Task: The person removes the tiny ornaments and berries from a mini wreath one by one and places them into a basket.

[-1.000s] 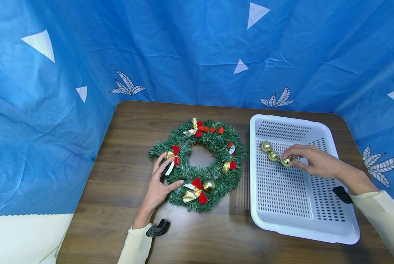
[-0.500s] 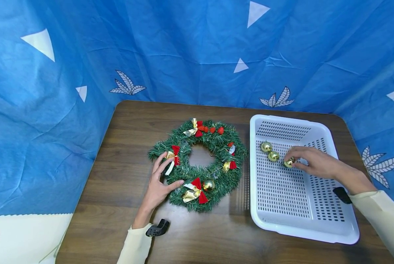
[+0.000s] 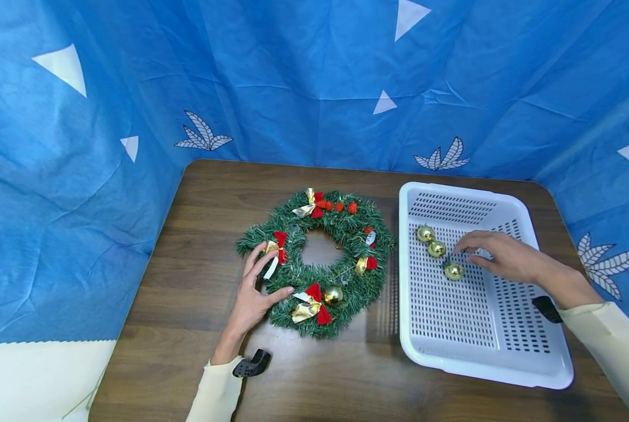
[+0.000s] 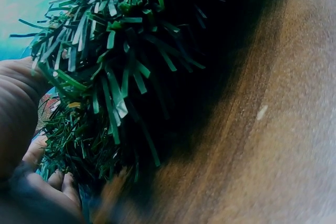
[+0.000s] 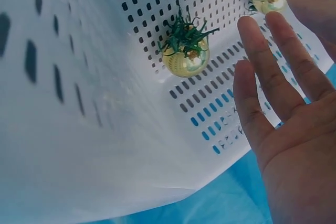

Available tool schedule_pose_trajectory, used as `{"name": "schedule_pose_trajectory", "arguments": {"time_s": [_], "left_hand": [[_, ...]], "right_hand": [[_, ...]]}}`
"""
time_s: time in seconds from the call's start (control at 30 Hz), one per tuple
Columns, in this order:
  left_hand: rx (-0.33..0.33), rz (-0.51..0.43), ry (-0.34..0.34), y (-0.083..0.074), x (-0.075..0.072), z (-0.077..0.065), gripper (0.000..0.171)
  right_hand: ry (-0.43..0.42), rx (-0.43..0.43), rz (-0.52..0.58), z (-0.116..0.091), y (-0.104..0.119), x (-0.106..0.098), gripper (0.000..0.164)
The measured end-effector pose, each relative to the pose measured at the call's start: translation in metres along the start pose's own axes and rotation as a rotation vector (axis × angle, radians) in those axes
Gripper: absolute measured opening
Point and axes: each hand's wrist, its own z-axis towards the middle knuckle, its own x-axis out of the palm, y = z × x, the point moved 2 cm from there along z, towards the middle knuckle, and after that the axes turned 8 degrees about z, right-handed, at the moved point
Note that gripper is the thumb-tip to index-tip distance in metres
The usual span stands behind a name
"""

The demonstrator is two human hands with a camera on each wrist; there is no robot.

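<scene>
A green wreath point(image 3: 320, 275) with red and gold bows point(image 3: 314, 305), red berries and a gold ball ornament lies flat in the head view. My left hand point(image 3: 253, 293) rests on its left side with fingers and thumb spread, the fingertips at a bow; the left wrist view shows fingers against the wreath's green strands point(image 4: 105, 72). Inside the white basket point(image 3: 515, 381), my right hand point(image 3: 504, 258) hovers with nothing in it, just above and right of a gold ball ornament point(image 3: 454, 271). Green sprigs top a ball ornament point(image 5: 186, 61) in the right wrist view.
Another two gold ball ornaments point(image 3: 431, 241) lie close together at the basket's left, just beyond the nearest one. The basket stands right of the wreath on a brown wooden table point(image 3: 188, 246). A blue curtain point(image 3: 314, 70) hangs behind the table.
My right hand has let go of a gold ball ornament, which now lies a little nearer me on the basket floor. The left hand and the wreath have stayed put.
</scene>
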Motion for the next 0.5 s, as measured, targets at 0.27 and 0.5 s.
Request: {"name": "schedule_pose_trajectory", "arguments": {"time_s": [0.27,0.5], "left_hand": [[0.011,-0.022,0.000,-0.030,-0.008,-0.003,0.071],[0.014,-0.017,-0.004,-0.026,-0.007,-0.003,0.073]], "right_hand": [[-0.006,-0.021,0.001,0.002,0.008,-0.003,0.031],[-0.056,-0.043,0.016,0.004,0.016,-0.009,0.032]]}}
